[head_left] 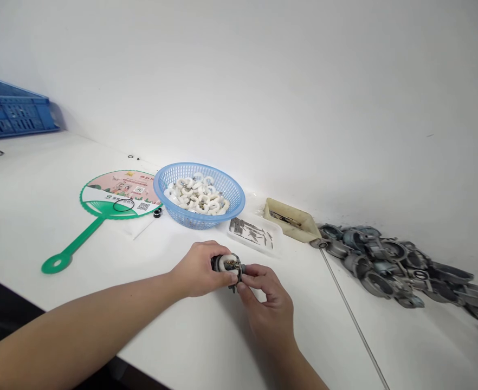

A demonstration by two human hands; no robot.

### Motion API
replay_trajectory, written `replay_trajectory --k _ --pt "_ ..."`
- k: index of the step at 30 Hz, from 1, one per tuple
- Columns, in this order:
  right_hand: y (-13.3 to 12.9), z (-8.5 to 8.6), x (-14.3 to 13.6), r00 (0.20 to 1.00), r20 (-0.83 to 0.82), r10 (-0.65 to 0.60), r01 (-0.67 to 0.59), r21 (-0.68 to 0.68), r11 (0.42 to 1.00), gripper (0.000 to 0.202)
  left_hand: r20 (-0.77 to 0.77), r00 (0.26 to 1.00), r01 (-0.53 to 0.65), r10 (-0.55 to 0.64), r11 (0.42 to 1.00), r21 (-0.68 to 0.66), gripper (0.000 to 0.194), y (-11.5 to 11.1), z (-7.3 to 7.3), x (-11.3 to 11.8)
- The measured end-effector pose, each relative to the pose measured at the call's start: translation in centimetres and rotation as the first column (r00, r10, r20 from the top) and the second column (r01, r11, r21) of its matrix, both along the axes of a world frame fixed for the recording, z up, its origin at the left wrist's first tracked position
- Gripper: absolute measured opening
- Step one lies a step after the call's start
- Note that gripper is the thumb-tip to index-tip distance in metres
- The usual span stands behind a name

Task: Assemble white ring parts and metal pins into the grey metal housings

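Note:
My left hand [204, 271] is closed around a small dark round metal housing [236, 260] with a white ring [226, 262] and brass-coloured bits set in it. The housing is held just above the white table. On its right side, my right hand [265, 295] pinches at the edge with thumb and fingertips. Whether a small part sits in that pinch is hidden by the fingers. Beyond my hands stands a blue mesh basket [182, 218] full of white rings with metal bits. Beside it lies a shallow clear tray [277, 244] with several thin dark pins.
A cream box [299, 233] with tools stands by the wall, next to a heap of grey metal housings [379, 262]. At left lie a green-handled fan [80, 238] with a black rubber ring on it, and a small black ring [157, 213]. A blue crate [23, 116] stands far left.

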State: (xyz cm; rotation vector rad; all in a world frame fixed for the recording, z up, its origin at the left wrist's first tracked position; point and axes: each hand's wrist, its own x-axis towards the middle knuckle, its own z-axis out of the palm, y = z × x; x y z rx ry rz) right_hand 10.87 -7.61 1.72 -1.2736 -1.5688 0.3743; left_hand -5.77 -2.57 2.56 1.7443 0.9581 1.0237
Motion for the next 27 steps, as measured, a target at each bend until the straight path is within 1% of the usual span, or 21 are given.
replay_trajectory --k 6,10,14,20,25,27 --pt "0.5 0.1 0.8 0.983 -0.071 0.168 -0.173 -0.06 0.983 0.006 -0.043 0.999 0.017 -0.014 0.998 0.061 0.026 -0.1 0.4 -0.2" --pt "0.8 -0.1 1.1 0.961 -0.133 0.241 -0.256 -0.107 0.961 0.006 -0.054 0.998 0.041 -0.036 0.995 0.09 0.026 0.0 0.5 -0.4" --pt "1.0 -0.5 1.4 0.932 -0.171 0.32 -0.34 -0.104 0.935 0.005 -0.061 0.997 0.055 -0.049 0.994 0.093 0.024 0.1 0.6 -0.5" --pt "1.1 -0.7 1.7 0.933 -0.169 0.317 -0.337 -0.109 0.935 0.005 -0.043 0.998 0.049 -0.045 0.994 0.094 0.024 0.0 0.4 -0.4" --pt "0.9 -0.3 1.4 0.943 -0.159 0.291 -0.31 -0.114 0.944 0.006 -0.007 0.999 0.034 -0.034 0.999 0.031 0.027 0.1 0.0 -0.3" --pt "0.9 -0.3 1.4 0.942 -0.156 0.298 -0.317 -0.109 0.942 0.006 0.001 0.999 0.036 -0.036 0.999 0.02 0.027 0.1 0.0 -0.2"
